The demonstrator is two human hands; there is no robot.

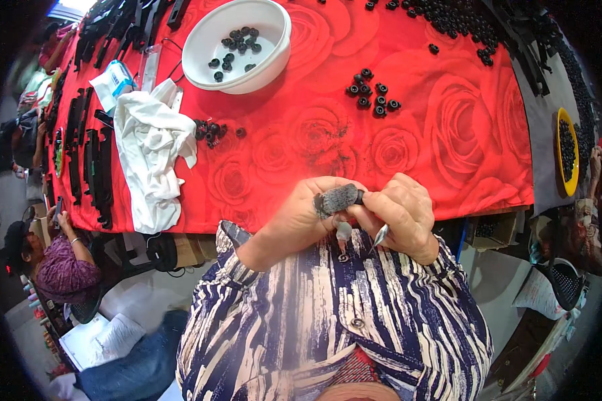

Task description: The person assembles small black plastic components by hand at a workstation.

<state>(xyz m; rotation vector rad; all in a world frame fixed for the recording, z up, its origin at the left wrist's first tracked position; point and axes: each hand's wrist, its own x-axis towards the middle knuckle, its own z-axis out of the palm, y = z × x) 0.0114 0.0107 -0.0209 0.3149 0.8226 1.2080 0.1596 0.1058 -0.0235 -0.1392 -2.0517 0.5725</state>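
Observation:
Close to my body, at the table's front edge, my left hand (294, 214) and my right hand (401, 214) meet with bent fingers. My left hand pinches a small black part (359, 198), mostly hidden by the fingertips. A grey, black-speckled rounded piece (340, 200) lies along its thumb side, seemingly a thumb covering. Another fingertip below has a greyish wrap (343, 231). From under my right fingers sticks a thin, silvery blade-like tool (380, 235); the rest is hidden. Beyond my hands, black crumbs (334, 144) and a group of small black round parts (374, 93) lie on the red rose-patterned cloth (441, 154).
A white bowl (277, 57) with several black parts stands at the far left. Nearer lie a white cloth (150, 154) and a small cluster of parts (211, 131). Long black strips (100, 167) line the left. A yellow tray (560, 170) is right. Another person (63, 267) sits left.

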